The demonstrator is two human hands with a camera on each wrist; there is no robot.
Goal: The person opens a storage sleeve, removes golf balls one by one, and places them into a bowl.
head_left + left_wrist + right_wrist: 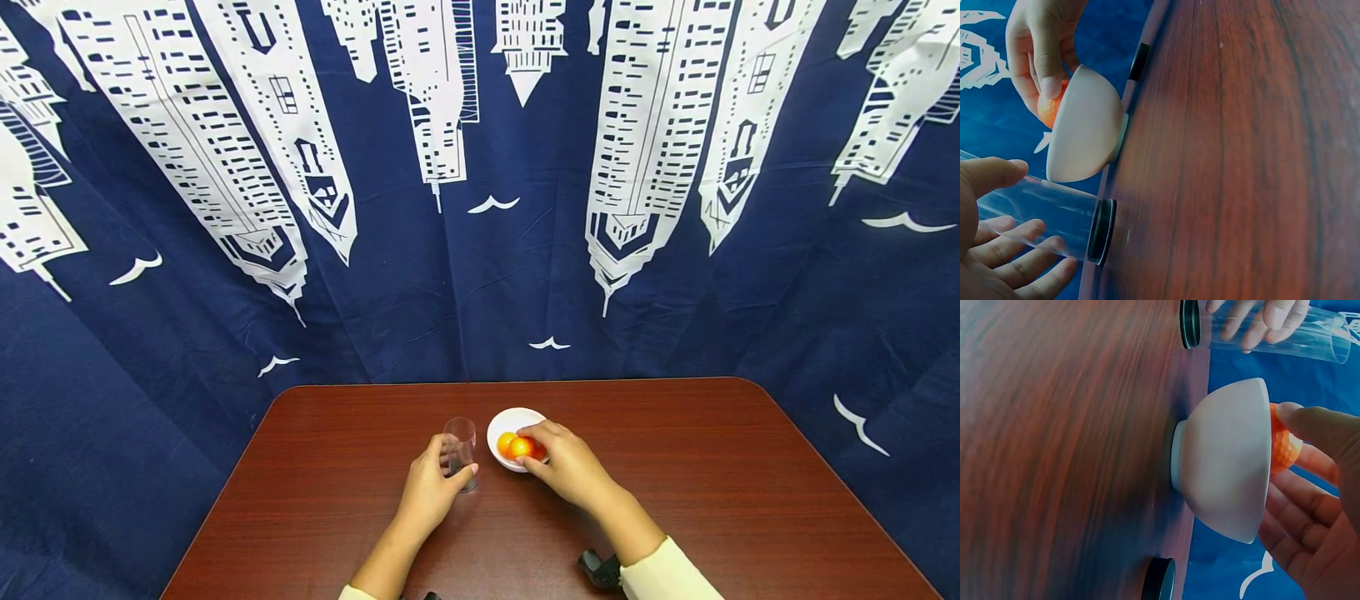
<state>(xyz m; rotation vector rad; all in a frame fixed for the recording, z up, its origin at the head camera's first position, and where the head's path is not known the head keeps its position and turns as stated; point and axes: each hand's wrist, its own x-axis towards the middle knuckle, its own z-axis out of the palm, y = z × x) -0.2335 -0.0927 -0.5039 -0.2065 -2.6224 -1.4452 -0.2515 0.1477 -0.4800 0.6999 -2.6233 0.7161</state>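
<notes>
My left hand (431, 487) holds a clear tube (461, 433) with a black base, thumb on one side and fingers round the other. In the left wrist view the fingers show through the tube wall (1054, 219). Just to the right of it stands a white bowl (1229, 456). At its mouth my right hand (566, 462) pinches an orange dimpled golf ball (1286, 450) between thumb and fingers. A yellow-orange ball (506, 443) lies beside it in the bowl; the hand hides part of the contents.
The dark reddish wood table (712, 467) extends around the bowl and tube. Beyond the bowl in the left wrist view is a small black object (1139, 61). A blue curtain with white buildings (517, 250) hangs behind the table's far edge. A black device (600, 571) sits at the right wrist.
</notes>
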